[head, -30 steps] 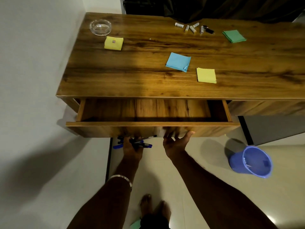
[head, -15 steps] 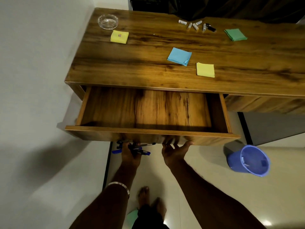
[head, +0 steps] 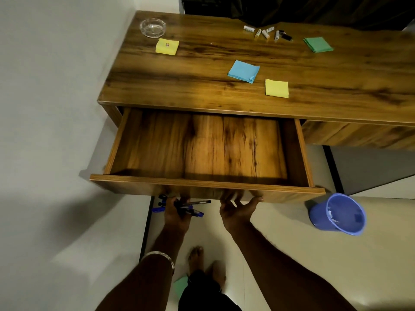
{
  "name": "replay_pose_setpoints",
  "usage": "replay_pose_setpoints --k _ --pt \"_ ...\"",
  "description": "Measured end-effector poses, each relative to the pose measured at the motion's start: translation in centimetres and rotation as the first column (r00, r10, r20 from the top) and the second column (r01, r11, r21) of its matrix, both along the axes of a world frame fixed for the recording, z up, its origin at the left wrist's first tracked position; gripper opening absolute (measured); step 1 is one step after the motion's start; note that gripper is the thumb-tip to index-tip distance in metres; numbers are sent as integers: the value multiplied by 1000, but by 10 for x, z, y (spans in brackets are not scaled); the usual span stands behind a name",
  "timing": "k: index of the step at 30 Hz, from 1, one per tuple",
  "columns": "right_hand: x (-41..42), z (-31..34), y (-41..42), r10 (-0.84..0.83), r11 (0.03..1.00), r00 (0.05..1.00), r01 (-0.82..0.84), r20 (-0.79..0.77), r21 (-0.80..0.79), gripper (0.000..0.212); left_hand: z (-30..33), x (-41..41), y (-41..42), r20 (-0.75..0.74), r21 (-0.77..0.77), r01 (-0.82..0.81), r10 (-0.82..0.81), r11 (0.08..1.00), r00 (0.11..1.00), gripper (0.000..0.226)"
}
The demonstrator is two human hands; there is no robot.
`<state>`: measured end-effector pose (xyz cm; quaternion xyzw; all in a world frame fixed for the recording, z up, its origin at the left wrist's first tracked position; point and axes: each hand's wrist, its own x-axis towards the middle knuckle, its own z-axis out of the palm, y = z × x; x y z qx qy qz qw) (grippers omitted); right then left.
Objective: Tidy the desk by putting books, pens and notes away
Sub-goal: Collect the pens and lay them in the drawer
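No text can be read anywhere in the head view. The yellow sticky-note pad [head: 167,46] near the glass ashtray [head: 153,27] on the worktop [head: 202,90] carries a small red printed label, too small to make out. The small white cylinders [head: 262,32] show markings, likewise illegible.

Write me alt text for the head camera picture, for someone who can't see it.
Seen from above, a person's right hand grips the underside of a wooden desk's open drawer, while the left hand holds a bunch of pens just below it. On the desk lie yellow, blue and green sticky notes, a glass ashtray and small batteries.
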<state>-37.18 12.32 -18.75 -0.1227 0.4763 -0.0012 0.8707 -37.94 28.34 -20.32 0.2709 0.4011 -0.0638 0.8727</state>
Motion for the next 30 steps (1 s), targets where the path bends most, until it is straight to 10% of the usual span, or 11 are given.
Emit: replay_pose_setpoints --k 18,30 --pt "-31 5 1 -15 999 1000 15 8 43 96 16 -34 -2 -37 -74 -86 84 994 996 13" --pt "-38 26 12 310 921 945 -326 -102 -216 73 26 -43 -7 -159 42 50 -43 998 986 15"
